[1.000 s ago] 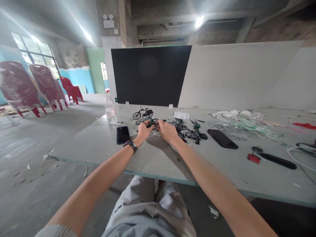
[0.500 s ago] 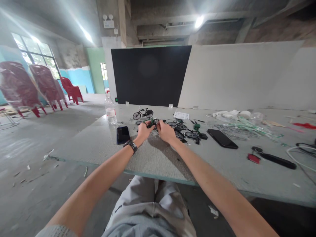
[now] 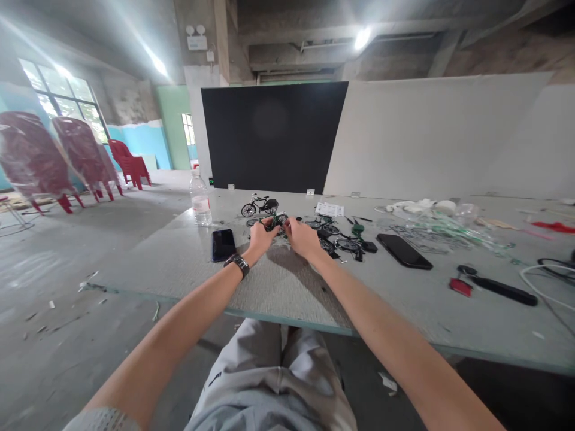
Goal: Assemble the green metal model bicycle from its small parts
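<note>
The left hand (image 3: 261, 236) and right hand (image 3: 303, 238) are both curled around a small green model bicycle (image 3: 274, 222), pinching it between the fingers just above the table (image 3: 287, 284). It's tiny and partly hidden, so the exact grip is hard to make out. Just beyond the hands stands a finished black model bicycle (image 3: 259, 207). Right of the right hand lie loose wheels (image 3: 338, 243), with a black phone (image 3: 403, 251) farther right. Left of the left hand are another phone (image 3: 223, 245) and, beyond it, a water bottle (image 3: 200, 200). A black watch (image 3: 237, 265) sits on the left wrist.
</note>
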Demonstrator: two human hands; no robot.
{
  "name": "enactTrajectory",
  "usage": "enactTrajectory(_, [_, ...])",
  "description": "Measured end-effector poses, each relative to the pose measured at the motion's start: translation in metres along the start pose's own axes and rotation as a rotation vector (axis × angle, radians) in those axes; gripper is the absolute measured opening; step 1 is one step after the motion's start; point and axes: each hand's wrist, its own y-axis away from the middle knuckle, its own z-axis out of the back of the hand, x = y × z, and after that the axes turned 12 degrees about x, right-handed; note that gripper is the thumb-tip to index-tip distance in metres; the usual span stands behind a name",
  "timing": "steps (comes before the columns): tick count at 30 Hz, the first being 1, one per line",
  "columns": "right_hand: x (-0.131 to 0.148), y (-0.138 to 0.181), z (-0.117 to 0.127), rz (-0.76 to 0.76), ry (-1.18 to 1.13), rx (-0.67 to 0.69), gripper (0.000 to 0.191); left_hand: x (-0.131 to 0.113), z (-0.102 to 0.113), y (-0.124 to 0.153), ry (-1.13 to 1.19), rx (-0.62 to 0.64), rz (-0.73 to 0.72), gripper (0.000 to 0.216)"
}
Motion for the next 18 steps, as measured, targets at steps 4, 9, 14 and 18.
enactTrajectory(4, [0.005,0.005,0.004,0.039,0.208,0.014,0.032,0.001,0.0,0.0,0.013,-0.005,0.003,0.022])
enactTrajectory(9, [0.009,0.003,0.001,-0.032,0.058,0.017,0.03,-0.001,0.0,0.001,0.012,-0.003,0.01,0.024])
enactTrajectory(14, [0.003,-0.01,-0.005,-0.062,-0.337,-0.043,0.02,-0.003,0.001,0.002,0.056,-0.005,0.018,0.022])
enactTrajectory(18, [-0.004,-0.016,-0.007,-0.03,-0.382,-0.06,0.023,0.004,-0.002,-0.002,0.153,-0.035,0.044,0.024])
